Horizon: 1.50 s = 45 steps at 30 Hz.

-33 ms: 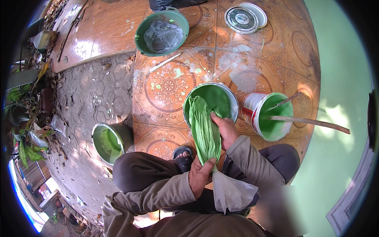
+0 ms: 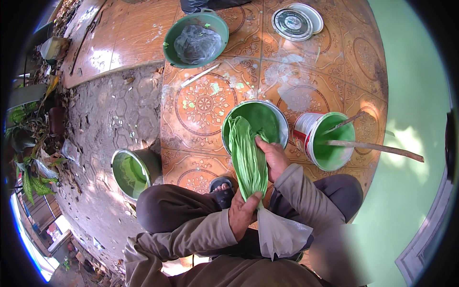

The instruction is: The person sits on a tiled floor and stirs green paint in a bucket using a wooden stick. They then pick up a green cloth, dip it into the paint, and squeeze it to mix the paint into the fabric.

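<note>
Patterned orange floor tiles [image 2: 205, 103] spread out under a crouching person, with rough grey paving to their left and a pale green wall [image 2: 416, 119] to their right. Both hands are clenched on a paint-soaked green plastic bag [image 2: 247, 158], twisted into a long roll. The left hand [image 2: 243, 214] grips the roll's near end, where clear, unpainted plastic [image 2: 279, 234] hangs loose just below the fist. The right hand [image 2: 272, 158] clasps the roll higher up on its right flank.

Beyond the right-hand grip, the roll's far end rests over the rim of a metal bucket of green paint [image 2: 267, 119]. Just right of that grip stands a white tin of green paint [image 2: 327, 141] with a long stick [image 2: 377, 147] lying across it. Well left of the left-hand grip sits another metal bucket [image 2: 130, 173] on the paving. Far beyond both grips are a green basin [image 2: 195, 40] holding crumpled plastic and a round lid [image 2: 296, 21]. A sandalled foot [image 2: 221, 187] lies just left of the roll.
</note>
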{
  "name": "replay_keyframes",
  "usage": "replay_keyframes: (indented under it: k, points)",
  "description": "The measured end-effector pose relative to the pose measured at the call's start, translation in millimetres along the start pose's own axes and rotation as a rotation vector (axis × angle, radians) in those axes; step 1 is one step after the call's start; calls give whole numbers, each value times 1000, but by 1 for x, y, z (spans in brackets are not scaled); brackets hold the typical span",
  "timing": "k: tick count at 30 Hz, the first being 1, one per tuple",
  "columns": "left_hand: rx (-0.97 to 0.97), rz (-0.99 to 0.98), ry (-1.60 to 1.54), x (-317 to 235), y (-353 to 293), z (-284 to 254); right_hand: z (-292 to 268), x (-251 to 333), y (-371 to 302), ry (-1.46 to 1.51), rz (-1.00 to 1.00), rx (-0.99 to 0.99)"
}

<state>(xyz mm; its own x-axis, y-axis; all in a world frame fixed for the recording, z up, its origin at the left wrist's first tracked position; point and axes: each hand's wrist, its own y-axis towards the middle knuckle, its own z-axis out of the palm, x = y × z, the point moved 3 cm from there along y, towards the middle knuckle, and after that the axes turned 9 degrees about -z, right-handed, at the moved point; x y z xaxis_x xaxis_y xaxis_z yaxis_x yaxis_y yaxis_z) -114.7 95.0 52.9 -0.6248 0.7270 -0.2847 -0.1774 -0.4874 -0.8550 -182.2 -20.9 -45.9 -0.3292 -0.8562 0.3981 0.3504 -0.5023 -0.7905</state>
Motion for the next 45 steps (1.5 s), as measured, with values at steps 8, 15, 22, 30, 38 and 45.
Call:
replay_keyframes:
  k: [8, 15, 22, 30, 38, 45]
  points:
    - [-1, 21, 47, 8, -3, -2, -4, 3, 6, -66, -40, 21]
    - [-72, 22, -2, 0, -15, 8, 2, 11, 5, -100, -67, 3]
    - [-97, -2, 8, 0, -19, 9, -4, 6, 13, -79, -51, -2]
    - [-80, 66, 23, 4, -18, 8, -12, 1, 25, -59, -33, 12]
    - [-91, 71, 145, 4, -18, 3, -20, -2, 36, -40, -27, 11]
    - [-18, 141, 192, 1, -9, 4, -21, 2, 38, 13, -41, -9]
